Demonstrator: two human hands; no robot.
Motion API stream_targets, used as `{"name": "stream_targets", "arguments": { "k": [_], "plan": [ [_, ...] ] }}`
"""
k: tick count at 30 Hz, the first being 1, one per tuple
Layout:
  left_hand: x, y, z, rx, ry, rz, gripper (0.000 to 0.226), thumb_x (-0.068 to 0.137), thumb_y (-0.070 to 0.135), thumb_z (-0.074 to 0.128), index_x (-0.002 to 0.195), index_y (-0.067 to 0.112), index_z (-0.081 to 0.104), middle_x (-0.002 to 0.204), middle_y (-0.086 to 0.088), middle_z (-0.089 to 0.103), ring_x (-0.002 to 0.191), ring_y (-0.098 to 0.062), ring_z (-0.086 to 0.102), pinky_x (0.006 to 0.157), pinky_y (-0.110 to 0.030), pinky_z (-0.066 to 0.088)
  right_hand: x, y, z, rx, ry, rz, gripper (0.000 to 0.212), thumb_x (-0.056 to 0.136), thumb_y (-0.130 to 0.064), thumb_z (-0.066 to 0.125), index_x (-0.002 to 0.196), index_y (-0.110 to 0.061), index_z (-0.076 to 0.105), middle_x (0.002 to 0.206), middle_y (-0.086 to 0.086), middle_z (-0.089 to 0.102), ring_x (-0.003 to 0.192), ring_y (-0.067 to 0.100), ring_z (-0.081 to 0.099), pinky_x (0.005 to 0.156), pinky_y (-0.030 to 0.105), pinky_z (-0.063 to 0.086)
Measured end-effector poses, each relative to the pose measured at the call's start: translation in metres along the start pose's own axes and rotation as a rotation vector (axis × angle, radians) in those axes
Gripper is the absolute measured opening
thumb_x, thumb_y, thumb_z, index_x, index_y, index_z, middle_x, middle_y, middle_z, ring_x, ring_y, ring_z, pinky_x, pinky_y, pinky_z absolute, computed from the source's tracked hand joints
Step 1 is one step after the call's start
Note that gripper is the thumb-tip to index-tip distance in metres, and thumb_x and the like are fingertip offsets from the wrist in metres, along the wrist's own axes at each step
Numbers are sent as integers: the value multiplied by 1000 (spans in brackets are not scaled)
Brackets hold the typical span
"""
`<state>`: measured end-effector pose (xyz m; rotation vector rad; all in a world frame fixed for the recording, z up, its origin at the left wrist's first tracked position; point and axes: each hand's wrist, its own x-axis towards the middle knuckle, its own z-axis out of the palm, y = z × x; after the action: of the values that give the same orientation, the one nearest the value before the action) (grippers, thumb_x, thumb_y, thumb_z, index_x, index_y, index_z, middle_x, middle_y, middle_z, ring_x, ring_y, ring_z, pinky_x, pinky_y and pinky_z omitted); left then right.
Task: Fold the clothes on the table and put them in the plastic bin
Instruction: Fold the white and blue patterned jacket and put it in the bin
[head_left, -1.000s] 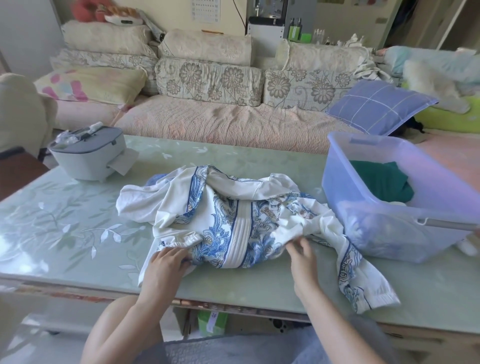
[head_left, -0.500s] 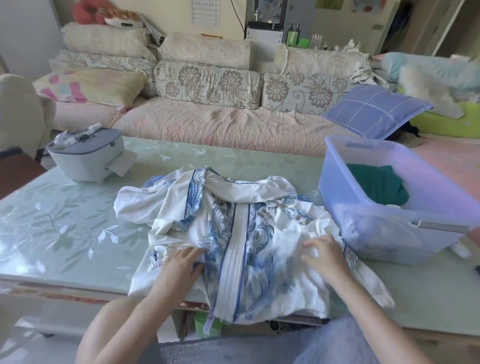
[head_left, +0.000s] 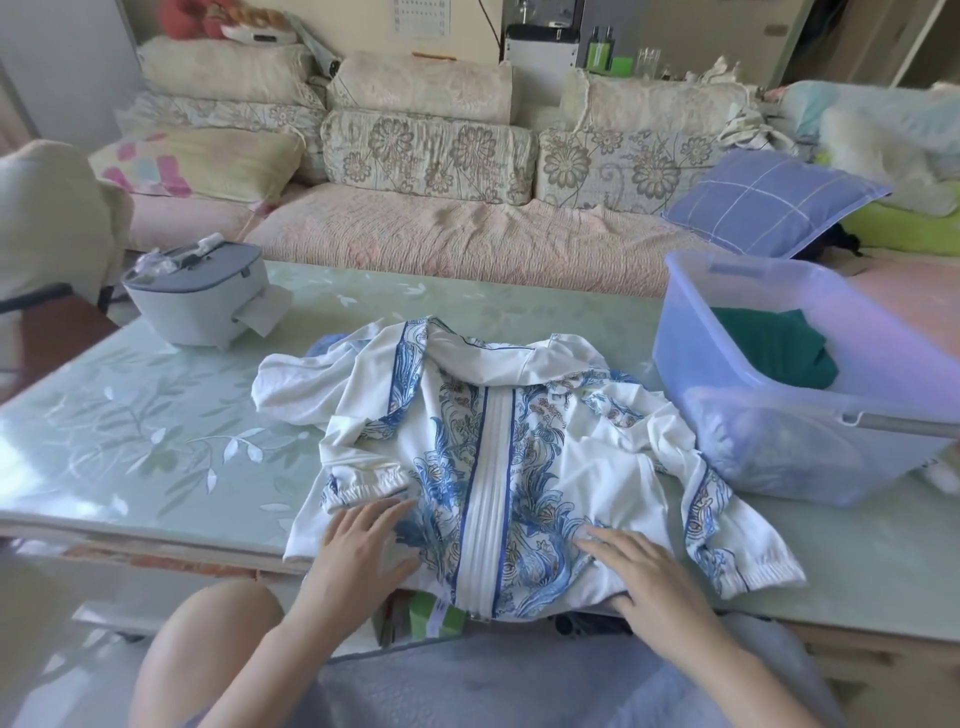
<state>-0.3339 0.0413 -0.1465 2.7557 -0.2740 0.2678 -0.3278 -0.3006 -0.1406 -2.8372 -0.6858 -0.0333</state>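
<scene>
Pressing down with straight fingers, the left hand (head_left: 363, 540) and right hand (head_left: 641, 569) flank the zip (head_left: 488, 499) of the blue-and-white jacket (head_left: 561, 441), lying near-to-far on the counter (head_left: 156, 441); the plastic bin (head_left: 769, 457) stands right, nearest the right hand.

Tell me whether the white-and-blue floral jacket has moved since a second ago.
Yes. The white-and-blue floral jacket slid toward the person; its hem now overhangs the green table's near edge.

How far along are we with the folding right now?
Done: a green garment lies in the plastic bin. In hand: the left hand and right hand press flat on the white and blue jacket, spread front up on the table, sleeves sprawled, not yet folded. Left: fold it and put it in the bin.
</scene>
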Motion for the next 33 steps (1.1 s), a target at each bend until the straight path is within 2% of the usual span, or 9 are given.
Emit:
{"name": "stream_targets", "arguments": {
  "k": [3, 5, 9, 13, 17, 21, 25, 28, 33],
  "plan": [
    [-16, -10, 1, 40, -47, -4, 95, 58, 41, 85, 140, 27, 38, 142, -1, 42, 129, -23, 41, 109, -47, 28, -5, 4, 3, -38, 48, 8, 70, 80, -10, 66, 140, -35, 40, 143, -18, 37, 129, 9, 41, 108, 27, 31],
    [-23, -14, -3, 46, 50, -50, 98, 50, 25, 90, 135, 24, 42, 139, -6, 42, 124, -27, 43, 104, -50, 34, -8, 8, 2, -2, 99, 45, 68, 75, -15, 75, 136, -33, 48, 138, -15, 45, 113, 10, 54, 99, 28, 43],
    [-32, -37, -10, -67, 320, -281, 68, 58, 2, 84, 120, 16, 58, 122, -11, 53, 107, -35, 47, 90, -49, 41, -20, 16, 2, 216, 252, 139, 49, 74, -11, 77, 119, -25, 62, 117, -14, 55, 99, 6, 57, 85, 17, 40],
    [-39, -42, -17, -457, 334, -415, 41, 73, 5, 78, 109, 18, 64, 110, -10, 51, 99, -24, 52, 84, -33, 41, -29, 20, 7, 159, 400, 179, 33, 70, -10, 81, 100, -16, 69, 97, -11, 60, 70, -10, 42, 71, 18, 36],
    [-37, -39, -14, -558, 359, -499, 28, 79, 13, 74, 103, 22, 64, 101, -6, 54, 96, -22, 53, 79, -32, 40, -29, 15, 4, 73, 529, 170, 29, 67, -12, 83, 91, -15, 68, 95, -4, 60, 85, 14, 54, 75, 24, 39],
    [-34, -36, -13, -811, 398, -629, 19, 82, 22, 72, 98, 21, 61, 101, -7, 63, 95, -23, 60, 79, -40, 48, -35, 4, -6, 66, 601, 432, 46, 64, -35, 83, 89, -11, 53, 94, 4, 50, 87, 27, 53, 64, 37, 46],
    [-31, -34, -13, -961, 419, -792, 31, 84, 23, 69, 107, 9, 52, 91, -10, 61, 79, -22, 60, 77, -39, 53, -36, -3, -11, 285, 411, 658, 45, 75, -47, 73, 86, -11, 48, 85, 1, 52, 81, 26, 55, 62, 33, 38],
    [-31, -27, -15, -1272, 303, -807, 20, 92, 20, 59, 101, 2, 57, 90, -12, 62, 79, -20, 62, 63, -21, 57, -33, -9, -11, 463, 398, 597, 23, 84, -28, 69, 86, -12, 52, 79, 2, 60, 81, 26, 59, 63, 31, 36],
    [-33, -15, -23, -1379, 434, -775, 14, 95, 8, 51, 107, 5, 45, 91, -15, 60, 76, -22, 63, 58, -16, 56, -29, -21, -19, 906, 568, 533, 12, 92, -2, 54, 100, -12, 54, 85, 7, 64, 75, 19, 62, 59, 21, 53]
  ]
}}
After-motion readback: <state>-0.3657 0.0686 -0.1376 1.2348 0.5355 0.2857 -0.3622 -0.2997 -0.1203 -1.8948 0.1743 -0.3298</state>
